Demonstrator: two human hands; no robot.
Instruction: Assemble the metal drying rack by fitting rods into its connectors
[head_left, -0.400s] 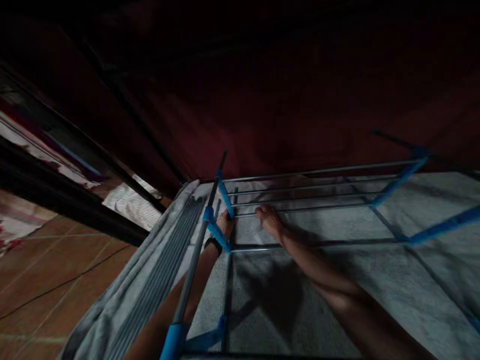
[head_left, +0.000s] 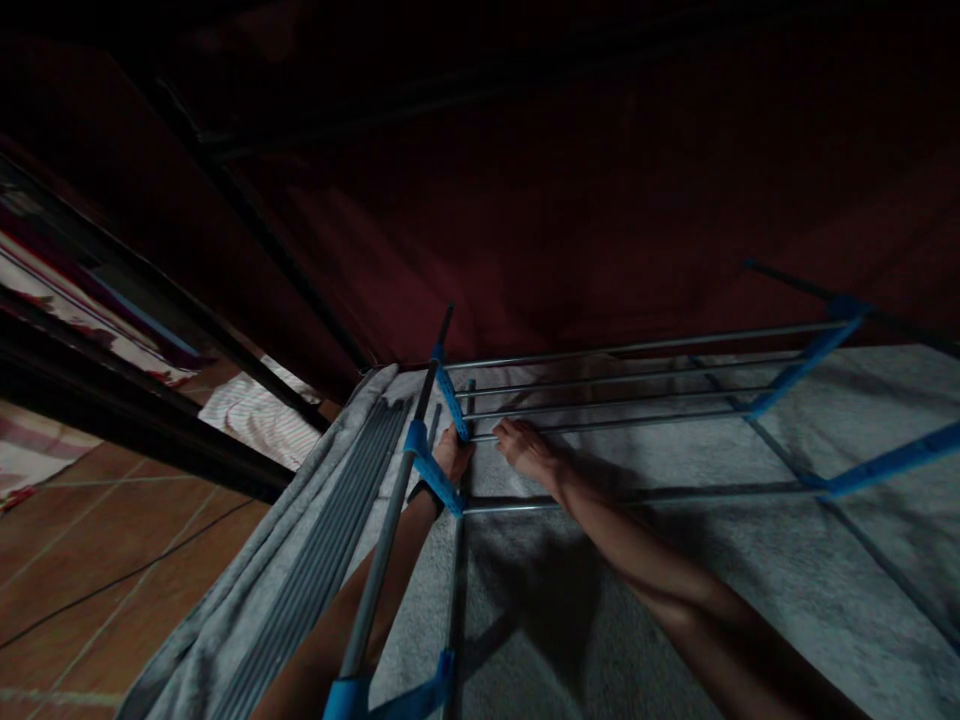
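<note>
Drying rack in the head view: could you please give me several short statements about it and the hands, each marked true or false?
1. The left hand is at a blue joint of the drying rack. True.
2. The right hand is raised well above the rack's rods. False: it lies low, on the grey towel next to a rod.
3. A dark band sits on the left wrist. True.
4. The floor on the left is carpeted in green. False: it is reddish-brown tile.
5. The rack's connectors are red. False: they are blue.
</note>
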